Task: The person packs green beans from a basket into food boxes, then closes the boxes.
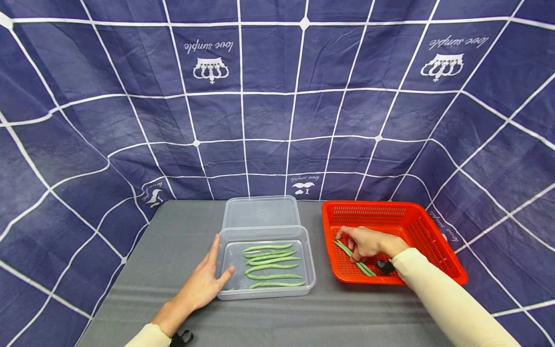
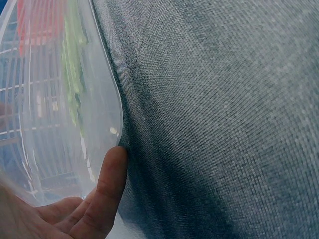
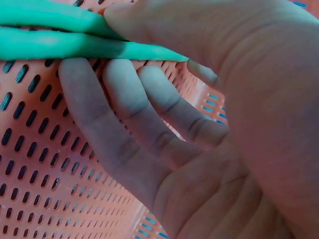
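A grey cloth-covered table [image 1: 182, 236] bears a red perforated plastic basket [image 1: 368, 205], a clear rectangular plastic container [image 1: 310, 262] to its left, and a clear flat plastic lid [image 1: 260, 212] behind that. The left hand [image 1: 204, 282] rests at the container's left side, fingers straight, thumb spread wide. In the basket, the right hand [image 1: 366, 241] pinches long, slender green beans [image 1: 366, 270] between thumb and fingertips; more green beans [image 1: 276, 277] lie side by side in the container. They look light, smooth, fairly stiff yet snappable, so a gentle mid-length hold should suit.
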Tool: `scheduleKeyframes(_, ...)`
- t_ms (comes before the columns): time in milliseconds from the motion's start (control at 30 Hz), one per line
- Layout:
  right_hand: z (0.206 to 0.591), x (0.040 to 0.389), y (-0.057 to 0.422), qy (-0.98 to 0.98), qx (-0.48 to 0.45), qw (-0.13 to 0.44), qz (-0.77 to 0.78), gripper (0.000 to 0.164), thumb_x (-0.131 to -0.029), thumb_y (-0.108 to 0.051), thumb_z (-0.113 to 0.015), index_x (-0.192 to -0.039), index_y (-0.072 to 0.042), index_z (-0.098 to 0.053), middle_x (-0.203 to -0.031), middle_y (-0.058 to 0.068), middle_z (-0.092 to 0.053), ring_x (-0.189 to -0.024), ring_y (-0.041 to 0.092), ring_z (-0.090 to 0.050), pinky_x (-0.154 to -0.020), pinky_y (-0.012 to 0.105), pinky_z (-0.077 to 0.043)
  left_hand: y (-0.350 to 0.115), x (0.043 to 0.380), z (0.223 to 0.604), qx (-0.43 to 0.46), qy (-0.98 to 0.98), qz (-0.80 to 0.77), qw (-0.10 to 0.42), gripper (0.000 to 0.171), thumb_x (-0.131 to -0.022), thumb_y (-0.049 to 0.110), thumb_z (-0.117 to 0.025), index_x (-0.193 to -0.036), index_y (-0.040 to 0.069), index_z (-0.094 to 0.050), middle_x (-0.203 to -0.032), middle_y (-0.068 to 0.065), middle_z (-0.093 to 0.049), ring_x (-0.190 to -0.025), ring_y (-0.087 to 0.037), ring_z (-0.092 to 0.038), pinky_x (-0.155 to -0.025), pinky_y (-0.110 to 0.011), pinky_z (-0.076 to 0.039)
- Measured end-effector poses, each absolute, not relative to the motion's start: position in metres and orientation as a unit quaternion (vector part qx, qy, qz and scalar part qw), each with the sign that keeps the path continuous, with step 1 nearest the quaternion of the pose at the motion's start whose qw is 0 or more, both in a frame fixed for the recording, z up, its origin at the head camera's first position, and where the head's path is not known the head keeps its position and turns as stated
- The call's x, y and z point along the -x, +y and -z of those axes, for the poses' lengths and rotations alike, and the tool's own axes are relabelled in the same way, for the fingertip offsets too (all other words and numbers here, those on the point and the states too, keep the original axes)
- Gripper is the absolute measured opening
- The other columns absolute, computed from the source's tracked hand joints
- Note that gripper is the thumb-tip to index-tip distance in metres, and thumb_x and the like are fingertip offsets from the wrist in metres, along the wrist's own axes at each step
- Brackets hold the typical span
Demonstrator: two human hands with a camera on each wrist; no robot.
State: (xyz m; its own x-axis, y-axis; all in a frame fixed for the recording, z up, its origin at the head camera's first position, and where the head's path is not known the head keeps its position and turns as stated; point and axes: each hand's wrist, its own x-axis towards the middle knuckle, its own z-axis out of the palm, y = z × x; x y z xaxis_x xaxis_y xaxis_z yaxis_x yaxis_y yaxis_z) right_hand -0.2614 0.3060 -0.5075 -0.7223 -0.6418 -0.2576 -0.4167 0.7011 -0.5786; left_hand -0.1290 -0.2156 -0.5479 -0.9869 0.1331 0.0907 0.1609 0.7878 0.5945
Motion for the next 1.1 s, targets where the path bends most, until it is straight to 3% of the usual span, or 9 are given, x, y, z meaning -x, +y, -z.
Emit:
scheduleKeyframes(133, 0.5080, 0.2616, 0.3075, 0.896, 0.302, 0.220, 0.241, 0.072, -0.077, 0.009, -0.097, -0.139, -0.004, -0.062, -0.095, 0.011, -0.072, -0.066, 0.001, -0.064, -0.064, 0.022, -0.057, -0.2161, 0.1293, 0.5489, 0.082, -0.945, 0.315, 0.025, 0.109, -0.113, 0.043, -0.076, -0.189, 0.012, -0.004, -0.182, -0.037, -0.042, -0.164, -0.057, -0.052, -0.130, -0.073, -0.047)
scheduleKeyframes(333, 0.5076, 0.2594, 0.3090, 0.914, 0.304, 0.182, 0.198, 0.061, -0.077, -0.002, -0.102, -0.125, -0.002, -0.064, -0.090, 0.002, -0.074, -0.076, -0.003, -0.057, -0.075, 0.022, -0.053, -0.2162, 0.1289, 0.5488, 0.081, -0.945, 0.316, 0.025, 0.109, -0.113, 0.041, -0.077, -0.189, 0.012, -0.004, -0.180, -0.036, -0.045, -0.163, -0.057, -0.053, -0.129, -0.074, -0.048)
scheduleKeyframes(767, 0.5045, 0.2581, 0.3076, 0.913, 0.301, 0.179, 0.211, 0.054, -0.077, 0.004, -0.099, -0.118, -0.005, -0.064, -0.087, 0.004, -0.076, -0.076, -0.001, -0.062, -0.075, 0.021, -0.054, -0.2164, 0.1292, 0.5486, 0.073, -0.945, 0.318, 0.017, 0.110, -0.113, 0.042, -0.076, -0.190, 0.016, -0.002, -0.182, -0.034, -0.044, -0.163, -0.057, -0.053, -0.129, -0.075, -0.047)
scheduleKeyframes(1100, 0.5024, 0.2621, 0.3114, 0.901, 0.303, 0.177, 0.253, 0.048, -0.079, 0.019, -0.081, -0.118, -0.002, -0.065, -0.083, 0.004, -0.072, -0.072, 0.001, -0.062, -0.075, 0.020, -0.054, -0.2176, 0.1302, 0.5509, 0.074, -0.945, 0.317, 0.017, 0.110, -0.113, 0.043, -0.075, -0.190, 0.017, 0.000, -0.182, -0.034, -0.043, -0.165, -0.057, -0.051, -0.130, -0.075, -0.047)
